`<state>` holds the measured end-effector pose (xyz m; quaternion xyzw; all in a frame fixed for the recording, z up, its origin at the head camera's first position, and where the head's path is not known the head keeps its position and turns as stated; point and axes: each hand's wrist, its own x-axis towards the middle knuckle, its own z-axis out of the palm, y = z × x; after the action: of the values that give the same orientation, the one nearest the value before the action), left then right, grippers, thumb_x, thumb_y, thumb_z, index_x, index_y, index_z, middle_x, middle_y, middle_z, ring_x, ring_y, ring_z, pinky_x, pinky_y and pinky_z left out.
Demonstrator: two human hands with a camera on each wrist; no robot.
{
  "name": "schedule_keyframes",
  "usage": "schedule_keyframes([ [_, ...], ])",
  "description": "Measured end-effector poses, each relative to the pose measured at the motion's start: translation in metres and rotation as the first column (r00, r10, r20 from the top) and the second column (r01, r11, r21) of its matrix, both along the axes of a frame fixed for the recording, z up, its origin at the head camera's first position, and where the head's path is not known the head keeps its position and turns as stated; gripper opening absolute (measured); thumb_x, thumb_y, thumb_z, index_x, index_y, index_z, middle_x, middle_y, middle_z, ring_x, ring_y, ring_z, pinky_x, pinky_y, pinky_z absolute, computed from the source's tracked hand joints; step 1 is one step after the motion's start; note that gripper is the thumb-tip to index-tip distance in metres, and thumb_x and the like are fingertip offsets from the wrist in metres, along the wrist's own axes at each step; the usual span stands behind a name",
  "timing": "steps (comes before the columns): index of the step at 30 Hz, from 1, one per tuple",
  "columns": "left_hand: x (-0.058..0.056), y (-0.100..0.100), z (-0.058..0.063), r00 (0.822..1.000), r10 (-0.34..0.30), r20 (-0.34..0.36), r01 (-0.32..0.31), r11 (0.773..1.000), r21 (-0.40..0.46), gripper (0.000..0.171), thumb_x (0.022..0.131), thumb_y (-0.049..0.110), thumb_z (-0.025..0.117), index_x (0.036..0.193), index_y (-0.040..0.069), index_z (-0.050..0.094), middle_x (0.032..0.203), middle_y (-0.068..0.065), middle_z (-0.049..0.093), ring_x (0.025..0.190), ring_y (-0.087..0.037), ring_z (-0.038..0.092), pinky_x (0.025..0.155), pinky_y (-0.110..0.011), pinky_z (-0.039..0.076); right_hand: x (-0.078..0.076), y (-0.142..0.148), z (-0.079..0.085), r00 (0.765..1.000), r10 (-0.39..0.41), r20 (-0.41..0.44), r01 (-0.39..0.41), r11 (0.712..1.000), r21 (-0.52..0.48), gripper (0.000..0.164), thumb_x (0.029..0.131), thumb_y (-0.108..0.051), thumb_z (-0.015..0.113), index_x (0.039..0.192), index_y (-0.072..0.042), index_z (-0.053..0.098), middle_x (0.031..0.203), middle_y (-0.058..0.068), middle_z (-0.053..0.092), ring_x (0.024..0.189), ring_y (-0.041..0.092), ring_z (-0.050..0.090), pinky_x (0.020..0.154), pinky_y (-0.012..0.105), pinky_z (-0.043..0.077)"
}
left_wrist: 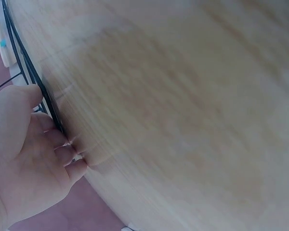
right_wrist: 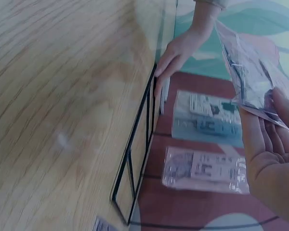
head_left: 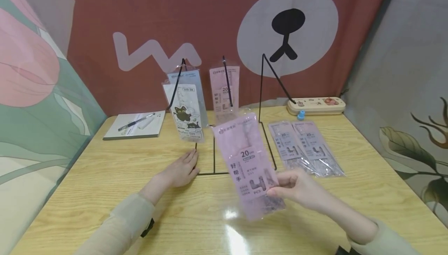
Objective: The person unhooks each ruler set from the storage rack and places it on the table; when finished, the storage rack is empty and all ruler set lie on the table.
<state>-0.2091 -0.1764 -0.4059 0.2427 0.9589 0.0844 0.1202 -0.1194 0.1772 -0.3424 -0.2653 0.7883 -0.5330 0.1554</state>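
My right hand (head_left: 301, 190) pinches the lower right edge of a pink ruler set packet (head_left: 241, 161), tilted above the table, thumb in front. My left hand (head_left: 182, 169) rests on the table, its fingers touching the front left corner of a black wire rack (head_left: 214, 157). From the rack's left hook hang a white cat-print ruler set (head_left: 183, 111) and, behind it, a blue packet (head_left: 196, 79). Another pink packet (head_left: 218, 80) hangs from the middle hook. The right wrist view shows the left fingers at the rack corner (right_wrist: 156, 72).
Two pink packets (head_left: 285, 140) lie overlapping right of the rack. Behind them stand a small blue object (head_left: 301, 115) and a cream pencil case (head_left: 316, 106). At the left, a pen (head_left: 136, 122) lies on a notebook (head_left: 154, 128). A printed cloth covers the back.
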Motion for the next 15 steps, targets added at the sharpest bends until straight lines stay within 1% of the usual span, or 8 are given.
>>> schedule_keyframes([
  [4, 0.000, -0.001, -0.001, 1.000, 0.001, 0.007, -0.001, 1.000, 0.000, 0.060, 0.102, 0.029, 0.036, 0.146, -0.009, 0.020, 0.154, -0.026, 0.015, 0.142, -0.042, 0.017, 0.118, -0.050, 0.019, 0.000, 0.024, 0.001, 0.999, -0.039, 0.031, 0.038, 0.998, 0.041, 0.025, 0.087, -0.015, 0.065, 0.105, 0.001, 0.067, 0.100, 0.011, 0.073, 0.085, 0.010, 0.070, 0.077, 0.026, 0.057],
  [7, 0.000, -0.001, -0.001, 1.000, -0.006, 0.002, 0.006, 1.000, 0.004, 0.060, 0.102, 0.029, 0.036, 0.146, -0.009, 0.020, 0.154, -0.026, 0.015, 0.142, -0.042, 0.017, 0.118, -0.050, 0.019, -0.002, 0.047, 0.001, 0.998, -0.055, 0.022, 0.054, 0.997, 0.055, 0.025, 0.088, -0.011, 0.063, 0.107, 0.006, 0.065, 0.099, 0.010, 0.073, 0.084, 0.010, 0.070, 0.075, 0.026, 0.058],
  [10, 0.000, -0.001, -0.002, 1.000, -0.010, -0.003, 0.011, 1.000, 0.011, 0.060, 0.102, 0.029, 0.036, 0.145, -0.010, 0.020, 0.154, -0.027, 0.015, 0.142, -0.043, 0.018, 0.118, -0.050, 0.020, -0.006, 0.071, 0.001, 0.994, -0.110, 0.023, 0.107, 0.989, 0.105, 0.028, 0.090, -0.011, 0.061, 0.109, 0.008, 0.063, 0.098, 0.009, 0.073, 0.083, 0.012, 0.070, 0.073, 0.028, 0.058],
  [12, -0.001, -0.001, -0.002, 1.000, -0.012, -0.009, 0.012, 1.000, 0.007, 0.060, 0.102, 0.029, 0.036, 0.145, -0.010, 0.020, 0.154, -0.027, 0.015, 0.142, -0.043, 0.019, 0.118, -0.050, 0.020, -0.010, 0.087, 0.002, 0.983, -0.180, 0.026, 0.173, 0.972, 0.161, 0.031, 0.091, -0.014, 0.060, 0.112, 0.008, 0.061, 0.099, 0.008, 0.073, 0.082, 0.012, 0.071, 0.075, 0.036, 0.058],
  [13, -0.001, -0.001, -0.002, 1.000, -0.011, -0.011, 0.011, 1.000, 0.005, 0.060, 0.102, 0.029, 0.036, 0.145, -0.010, 0.020, 0.154, -0.027, 0.015, 0.142, -0.043, 0.019, 0.118, -0.050, 0.020, -0.012, 0.095, 0.002, 0.975, -0.219, 0.028, 0.209, 0.957, 0.201, 0.033, 0.091, -0.016, 0.060, 0.113, 0.008, 0.061, 0.099, 0.007, 0.073, 0.082, 0.012, 0.070, 0.076, 0.042, 0.057],
  [15, -0.001, -0.001, -0.002, 1.000, -0.012, -0.015, 0.012, 1.000, 0.004, 0.060, 0.102, 0.029, 0.036, 0.145, -0.010, 0.021, 0.154, -0.027, 0.016, 0.142, -0.043, 0.019, 0.118, -0.050, 0.020, -0.017, 0.113, 0.005, 0.954, -0.301, 0.017, 0.284, 0.918, 0.277, 0.037, 0.093, -0.021, 0.059, 0.117, 0.006, 0.060, 0.099, 0.005, 0.074, 0.082, 0.011, 0.070, 0.078, 0.049, 0.055],
])
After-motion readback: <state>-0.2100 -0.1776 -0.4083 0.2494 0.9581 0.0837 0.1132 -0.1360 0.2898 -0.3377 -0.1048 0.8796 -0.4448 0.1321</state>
